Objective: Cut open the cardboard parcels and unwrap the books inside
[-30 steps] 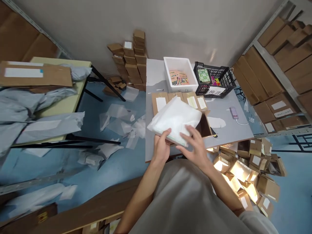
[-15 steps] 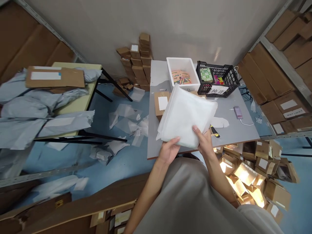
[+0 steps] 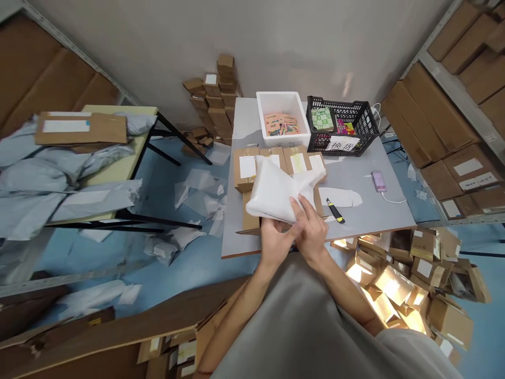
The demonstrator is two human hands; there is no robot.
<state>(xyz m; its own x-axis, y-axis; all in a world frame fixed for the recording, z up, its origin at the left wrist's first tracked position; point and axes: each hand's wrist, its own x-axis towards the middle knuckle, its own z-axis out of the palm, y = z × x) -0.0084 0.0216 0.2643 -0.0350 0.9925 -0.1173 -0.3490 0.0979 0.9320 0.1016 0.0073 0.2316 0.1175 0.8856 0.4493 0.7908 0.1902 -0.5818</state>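
Observation:
A white foam-like wrap (image 3: 272,189), folded into a soft packet, is held above the near part of the grey table (image 3: 371,210). My left hand (image 3: 276,239) grips its lower edge, the thumb on the near side and the fingers hidden beneath. My right hand (image 3: 311,226) presses on its right part, fingers bent over the sheet. Under and behind the packet stand several small brown cardboard boxes (image 3: 246,166) with white labels, partly covered by it. To the right of my right hand lies a black and yellow box cutter (image 3: 335,211).
A white foam bin (image 3: 284,141) with small packs and a black crate (image 3: 343,143) stand at the table's back. A phone (image 3: 378,181) with a cable lies right. Opened cartons (image 3: 424,266) cover the floor right; grey parcels (image 3: 43,168) fill the left table.
The white wrap was a wide flat square and is now folded smaller. My hands have come together, the right one moving left onto it. More of the boxes and the cutter show.

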